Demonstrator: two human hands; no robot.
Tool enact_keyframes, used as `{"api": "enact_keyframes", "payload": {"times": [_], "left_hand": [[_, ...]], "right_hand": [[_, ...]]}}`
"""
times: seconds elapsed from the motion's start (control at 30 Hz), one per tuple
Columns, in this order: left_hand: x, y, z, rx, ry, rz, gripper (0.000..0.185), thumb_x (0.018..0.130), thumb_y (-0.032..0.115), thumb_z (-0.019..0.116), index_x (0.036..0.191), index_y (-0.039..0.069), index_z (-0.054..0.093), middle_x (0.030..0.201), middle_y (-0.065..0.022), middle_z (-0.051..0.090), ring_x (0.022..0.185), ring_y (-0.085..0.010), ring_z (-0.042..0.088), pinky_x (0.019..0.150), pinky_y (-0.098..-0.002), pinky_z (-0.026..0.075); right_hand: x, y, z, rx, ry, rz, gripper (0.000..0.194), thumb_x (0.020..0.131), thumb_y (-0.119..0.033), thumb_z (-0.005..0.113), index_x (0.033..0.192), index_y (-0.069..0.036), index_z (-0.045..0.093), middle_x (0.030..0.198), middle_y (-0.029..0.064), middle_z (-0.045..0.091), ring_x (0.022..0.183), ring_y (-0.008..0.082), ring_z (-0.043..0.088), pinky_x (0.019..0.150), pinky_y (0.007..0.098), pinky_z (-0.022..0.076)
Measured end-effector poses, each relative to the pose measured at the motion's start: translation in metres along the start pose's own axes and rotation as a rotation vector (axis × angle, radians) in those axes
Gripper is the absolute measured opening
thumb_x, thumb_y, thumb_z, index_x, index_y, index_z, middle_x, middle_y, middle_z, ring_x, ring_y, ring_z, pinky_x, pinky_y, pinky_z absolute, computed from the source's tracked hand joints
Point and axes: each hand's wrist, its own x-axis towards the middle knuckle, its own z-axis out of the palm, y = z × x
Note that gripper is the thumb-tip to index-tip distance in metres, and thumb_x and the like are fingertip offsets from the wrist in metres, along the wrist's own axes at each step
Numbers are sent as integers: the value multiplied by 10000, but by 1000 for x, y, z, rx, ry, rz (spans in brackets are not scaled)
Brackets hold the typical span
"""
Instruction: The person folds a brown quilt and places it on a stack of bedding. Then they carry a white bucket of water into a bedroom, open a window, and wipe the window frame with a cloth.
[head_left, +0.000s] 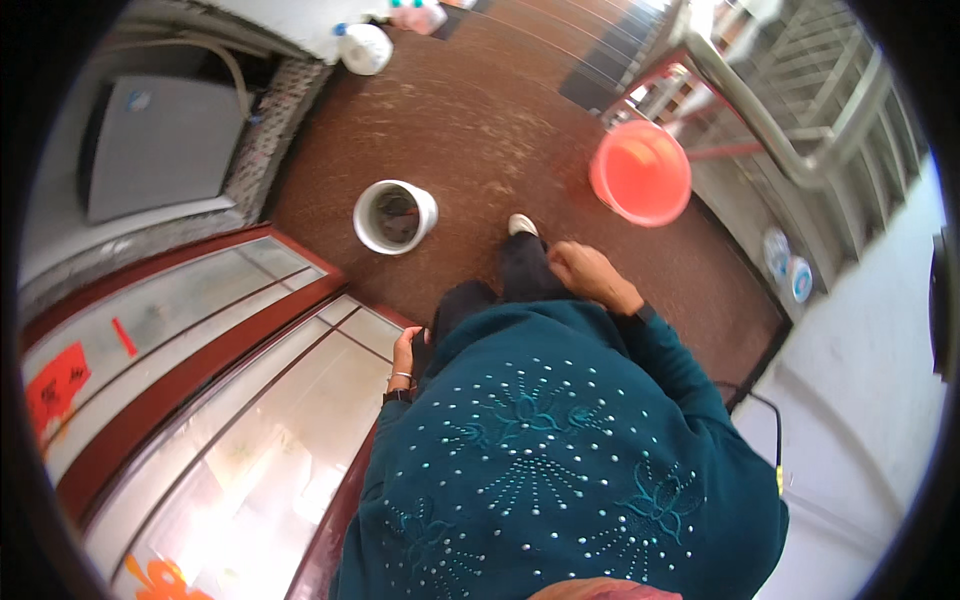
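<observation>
My left hand (405, 352) hangs low at my left side, a bracelet at its wrist, against a dark object that I cannot make out; whether it grips it is unclear. My right hand (586, 271) is beside my right thigh, its fingers curled; whether anything is inside them is hidden. A white bucket (431, 214) with dark contents stands on the brown floor (465, 127) ahead to the left. To the front right, beyond my right hand, is a pink plastic basin (649, 176). Neither hand touches the bucket or the basin. One light shoe (522, 224) shows below my dark trousers.
Red-framed glass doors (247, 420) run along the left. Beyond them is a grey appliance or panel (161, 146) behind a tiled ledge (281, 112). A white jug (365, 49) stands at the far wall. On the right are a metal railing (750, 112) and plastic bottles (787, 266).
</observation>
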Motion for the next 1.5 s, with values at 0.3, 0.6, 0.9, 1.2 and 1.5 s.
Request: {"api": "enact_keyframes", "payload": {"times": [0.3,0.6,0.9,1.2,1.5], "left_hand": [[26,48,8,203,166,228,182,938,181,512,967,77,658,784,-62,681,718,-174,658,655,-328,525],[126,17,-16,106,201,-28,153,889,181,595,950,66,676,919,-128,692,873,-276,663,790,-361,519],[196,110,-74,-16,375,114,240,887,247,625,974,26,658,846,-104,694,802,-169,658,718,-322,513],[226,116,-73,-153,466,-1,262,812,281,670,843,21,663,798,-142,698,800,-280,687,692,-387,517],[291,142,-43,572,466,312,241,920,178,467,915,89,691,817,-135,619,812,-369,602,722,-458,497]], "right_hand": [[72,12,-10,-50,-157,-138,173,819,-187,595,888,-31,628,853,195,656,829,395,632,738,466,501],[210,-9,-38,-189,-112,-308,154,851,-172,583,910,-34,613,859,228,636,840,431,613,726,492,490],[328,-117,-41,-295,-392,-146,238,870,-199,573,974,4,640,933,231,662,922,391,639,796,450,499],[432,-159,-50,-335,-566,-102,234,866,-196,576,990,-9,644,945,205,672,926,385,639,820,449,499],[604,-168,-85,-499,-557,-491,206,861,-219,568,836,-53,687,834,196,647,785,368,624,716,452,492]]}}
